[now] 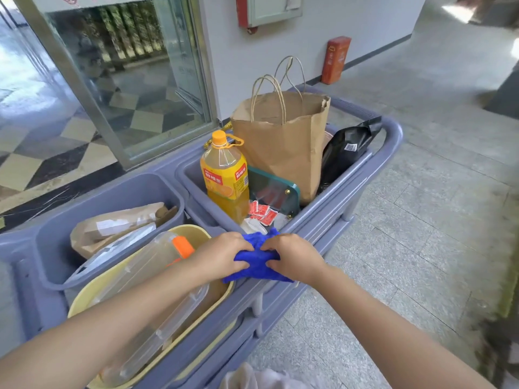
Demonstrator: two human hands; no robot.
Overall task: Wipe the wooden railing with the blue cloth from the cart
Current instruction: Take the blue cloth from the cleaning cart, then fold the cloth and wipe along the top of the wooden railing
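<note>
A bright blue cloth [258, 259] is bunched on the near rim of the grey-blue cart [365, 175]. My left hand [222, 255] grips its left side, and my right hand [295, 258] grips its right side, fingers curled into the fabric. Both forearms reach in from the bottom of the view. No wooden railing shows in this frame.
The cart's bins hold an orange juice bottle [224, 178], a brown paper bag [283, 141], a black bag [345, 150], red sachets [262, 213] and a yellow tub [157, 290] with a clear container. A glass door [126, 68] stands at left; a tiled floor [421, 220] lies at right.
</note>
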